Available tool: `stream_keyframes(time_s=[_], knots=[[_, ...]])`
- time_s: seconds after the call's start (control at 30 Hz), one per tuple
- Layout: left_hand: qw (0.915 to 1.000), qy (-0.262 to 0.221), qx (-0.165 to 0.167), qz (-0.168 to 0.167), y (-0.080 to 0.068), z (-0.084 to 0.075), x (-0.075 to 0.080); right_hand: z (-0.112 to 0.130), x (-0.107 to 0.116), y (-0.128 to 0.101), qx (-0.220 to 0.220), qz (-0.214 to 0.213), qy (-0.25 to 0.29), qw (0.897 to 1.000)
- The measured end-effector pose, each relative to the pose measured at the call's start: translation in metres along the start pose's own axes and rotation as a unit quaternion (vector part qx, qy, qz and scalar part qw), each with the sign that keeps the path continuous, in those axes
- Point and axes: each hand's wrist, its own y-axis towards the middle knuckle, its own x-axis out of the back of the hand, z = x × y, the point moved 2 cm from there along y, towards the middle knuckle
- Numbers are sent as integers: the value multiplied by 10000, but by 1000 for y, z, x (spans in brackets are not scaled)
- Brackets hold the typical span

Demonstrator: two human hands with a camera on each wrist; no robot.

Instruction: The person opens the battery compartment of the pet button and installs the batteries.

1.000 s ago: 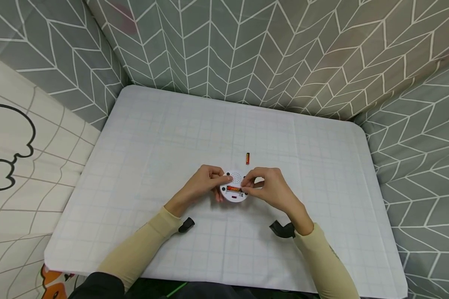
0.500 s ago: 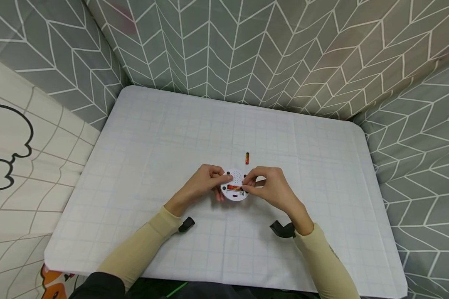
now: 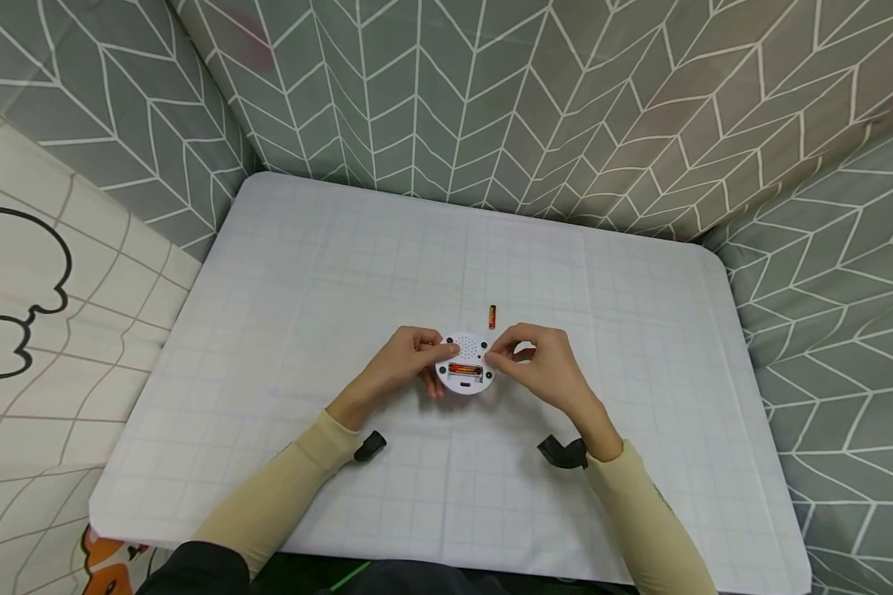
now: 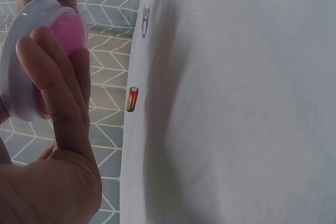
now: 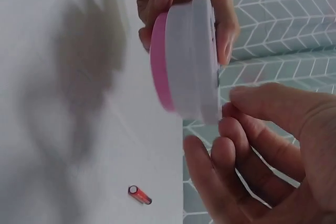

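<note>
My left hand grips a round white-and-pink battery device, its thumb on the white underside and its fingers beneath. That underside faces up in the head view, with small dark feet, a patch of tiny holes and an uncovered battery slot. A red-and-black battery lies in the slot. The pink side faces down. At the device's right rim are the fingertips of my right hand, thumb and index close together; I cannot tell whether they pinch anything. A loose battery lies on the table just beyond the device.
White cloth covers the table, with patterned curtains close behind it and at the sides. A small grey oblong thing lies on the table beyond the loose battery in the left wrist view. Black straps stick out near both wrists.
My right fingertips have moved from the battery slot up to the device's right rim, baring the slot's right end. The device has shifted slightly up in view. My left hand keeps its grip.
</note>
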Motion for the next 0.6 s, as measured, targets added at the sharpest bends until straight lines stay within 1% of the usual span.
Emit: stream_keyframes(time_s=[0.1,0.2,0.4,0.6], knots=[[10000,-16,11,-19,0,-1,1,-7,3,6,-130,-277,-213,9993],[10000,-59,42,-8,-1,-1,2,-15,6,13,-290,-446,-443,9976],[9996,-289,31,49,-1,-1,4,-30,9,26,-464,-493,-760,9948],[9995,-324,-15,45,-1,-1,5,-42,6,38,-665,-520,-836,9929]])
